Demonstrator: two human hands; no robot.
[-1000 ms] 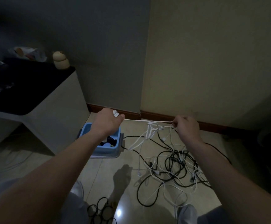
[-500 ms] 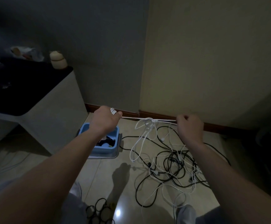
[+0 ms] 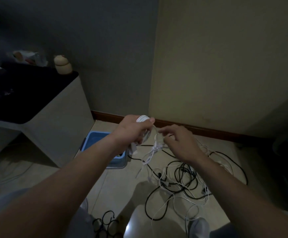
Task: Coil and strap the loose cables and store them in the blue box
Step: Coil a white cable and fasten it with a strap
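Note:
My left hand (image 3: 133, 130) grips a small coil of white cable (image 3: 142, 119), whose loops show above my thumb. From the coil the white cable's loose part (image 3: 154, 148) drops in a knotted tangle toward the floor. My right hand (image 3: 179, 143) is just right of that strand, fingers loosely bent, the fingertips close to the cable; whether they pinch it is blurred. A tangle of black and white cables (image 3: 182, 182) lies on the tiled floor below my right arm. The blue box (image 3: 91, 140) stands on the floor behind my left forearm, mostly hidden.
A white cabinet with a black top (image 3: 42, 107) stands at the left, carrying a small beige jar (image 3: 62, 65) and wrapped items. Walls meet in a corner ahead with a brown skirting board (image 3: 208, 131). A coiled black cable (image 3: 105, 225) lies by my feet.
My hands were apart, stretching the white cable taut. Now my right hand has moved left to the left hand, the strand hangs slack, and the coil in my left hand looks bigger.

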